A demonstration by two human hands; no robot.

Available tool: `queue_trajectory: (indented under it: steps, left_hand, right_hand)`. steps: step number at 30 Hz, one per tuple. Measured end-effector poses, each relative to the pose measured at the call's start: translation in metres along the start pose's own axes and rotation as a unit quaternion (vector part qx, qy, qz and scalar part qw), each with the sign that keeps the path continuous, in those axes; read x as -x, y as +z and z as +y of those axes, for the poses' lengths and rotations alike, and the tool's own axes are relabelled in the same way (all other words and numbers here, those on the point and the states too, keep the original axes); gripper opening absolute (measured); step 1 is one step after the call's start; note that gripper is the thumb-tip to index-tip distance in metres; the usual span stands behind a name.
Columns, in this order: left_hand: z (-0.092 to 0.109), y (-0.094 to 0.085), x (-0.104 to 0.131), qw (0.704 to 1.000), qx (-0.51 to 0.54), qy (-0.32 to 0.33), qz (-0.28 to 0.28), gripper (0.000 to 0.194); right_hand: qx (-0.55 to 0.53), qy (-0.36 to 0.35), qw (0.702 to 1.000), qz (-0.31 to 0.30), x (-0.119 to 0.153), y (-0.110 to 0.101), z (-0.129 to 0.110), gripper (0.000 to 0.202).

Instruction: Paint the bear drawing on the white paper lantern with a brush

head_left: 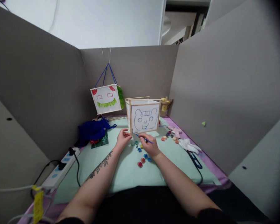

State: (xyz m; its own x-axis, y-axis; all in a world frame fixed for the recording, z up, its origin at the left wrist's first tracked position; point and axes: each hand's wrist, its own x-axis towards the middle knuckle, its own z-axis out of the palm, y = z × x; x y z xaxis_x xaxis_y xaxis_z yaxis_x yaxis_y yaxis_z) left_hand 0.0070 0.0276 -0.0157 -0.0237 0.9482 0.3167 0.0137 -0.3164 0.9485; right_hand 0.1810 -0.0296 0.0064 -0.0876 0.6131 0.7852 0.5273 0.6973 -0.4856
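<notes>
- Standing upright on the pale green mat (128, 174), one box lantern (144, 118) with a wooden frame shows a bear face drawn in blue on its near panel; it sits at the far middle of the mat, just beyond both hands.
- Left hand (123, 139) touches the lantern's lower left corner, fingers curled lightly against the frame.
- Right hand (151, 146) pinches one thin blue brush (144, 139), its tip pointing left toward the lantern's bottom edge.
- Small paint pots (142, 155) lie scattered on the mat under and beside the right hand: about eight, in red, blue, green and yellow; the exact count is hard to tell.
- A second cluster of pots (170, 136) lies to the right, too small to count.
- One finished lantern (106, 99) with red ears and a green mouth hangs from blue cords at the back left.
- One heap of blue yarn (93, 130) lies left of the mat.
- One white power strip (60, 169) lies at the near left, with one black plug in it.
- One white cloth (189, 145) lies at the right.
</notes>
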Motion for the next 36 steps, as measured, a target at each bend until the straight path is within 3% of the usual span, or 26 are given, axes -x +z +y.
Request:
queue_trajectory:
  steps: [5,10,28,36]
  left_hand:
    - [0.0008,0.0005,0.0003,1.000,0.004,-0.002,-0.001,0.046]
    - [0.0056,0.0009,0.0017,1.000,-0.001,-0.007,0.001,0.045]
    - [0.0003,0.0008,-0.0003,1.000,0.008,0.001,-0.004,0.046]
    - [0.0025,0.0006,-0.0002,1.000,0.008,0.000,-0.001,0.047]
  right_hand:
    - [0.000,0.010,1.000,-0.024,-0.0003,0.0005,-0.0001,0.019]
    - [-0.010,0.018,1.000,-0.002,-0.0004,-0.0002,-0.0004,0.018]
    - [-0.004,0.042,0.999,-0.008,-0.0017,0.0034,0.0063,0.020]
    - [0.015,0.041,0.999,0.023,-0.0020,-0.0015,0.0077,0.022]
